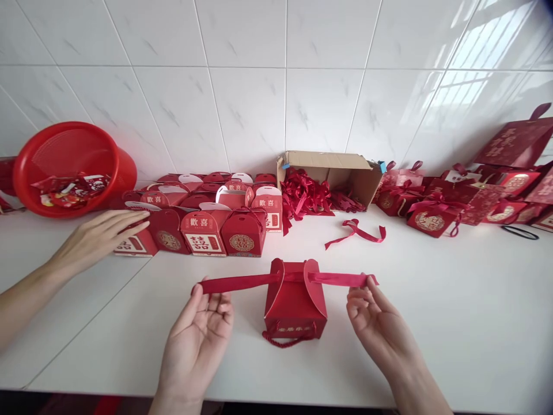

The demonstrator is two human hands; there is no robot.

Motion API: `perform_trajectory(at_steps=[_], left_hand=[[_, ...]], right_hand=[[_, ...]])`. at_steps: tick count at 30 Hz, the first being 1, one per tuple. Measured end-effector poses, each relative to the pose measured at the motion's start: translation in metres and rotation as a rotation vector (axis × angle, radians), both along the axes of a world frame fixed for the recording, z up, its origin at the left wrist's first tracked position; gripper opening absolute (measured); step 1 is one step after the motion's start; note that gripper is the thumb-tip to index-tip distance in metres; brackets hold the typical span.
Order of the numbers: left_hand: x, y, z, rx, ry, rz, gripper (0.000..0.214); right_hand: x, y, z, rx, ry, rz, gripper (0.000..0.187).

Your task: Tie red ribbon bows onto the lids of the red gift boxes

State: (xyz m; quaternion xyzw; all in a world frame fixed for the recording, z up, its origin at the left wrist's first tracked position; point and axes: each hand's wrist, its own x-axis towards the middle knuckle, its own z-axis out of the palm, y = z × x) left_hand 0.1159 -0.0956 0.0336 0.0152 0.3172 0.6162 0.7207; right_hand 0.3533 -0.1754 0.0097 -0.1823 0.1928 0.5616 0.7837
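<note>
A red gift box stands on the white table in front of me, its curved top flaps drawn together. A rope handle hangs at its near side. Through the flaps runs a red ribbon, stretched out sideways in both directions. My left hand pinches the ribbon's left end between thumb and finger, palm up. At the other end, my right hand pinches the ribbon near its tip. Both hands are apart from the box itself.
A co-worker's hand rests at rows of red boxes on the left. Behind are a red basket of packets and a cardboard box of ribbons. One loose ribbon lies nearer. Finished-looking boxes crowd the right.
</note>
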Motion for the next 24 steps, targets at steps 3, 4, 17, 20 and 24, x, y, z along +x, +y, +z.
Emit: perform_trajectory(at_steps=[3, 4, 17, 20, 24], left_hand=[[-0.005, 0.004, 0.008, 0.052, 0.042, 0.011, 0.03], [-0.006, 0.005, 0.01, 0.055, 0.054, 0.009, 0.03], [-0.014, 0.017, 0.022, 0.155, 0.218, 0.004, 0.026], [-0.016, 0.017, 0.023, 0.147, 0.238, -0.031, 0.025], [-0.017, 0.017, 0.022, 0.153, 0.243, -0.051, 0.025]], right_hand=[[0.005, 0.0, 0.004, -0.014, -0.102, -0.026, 0.009], [0.006, 0.0, 0.006, -0.014, -0.137, -0.03, 0.009], [0.023, 0.0, 0.004, 0.045, -0.633, -0.093, 0.013], [0.025, -0.001, 0.005, 0.053, -0.652, -0.087, 0.012], [0.025, -0.003, 0.006, 0.056, -0.7, -0.078, 0.014]])
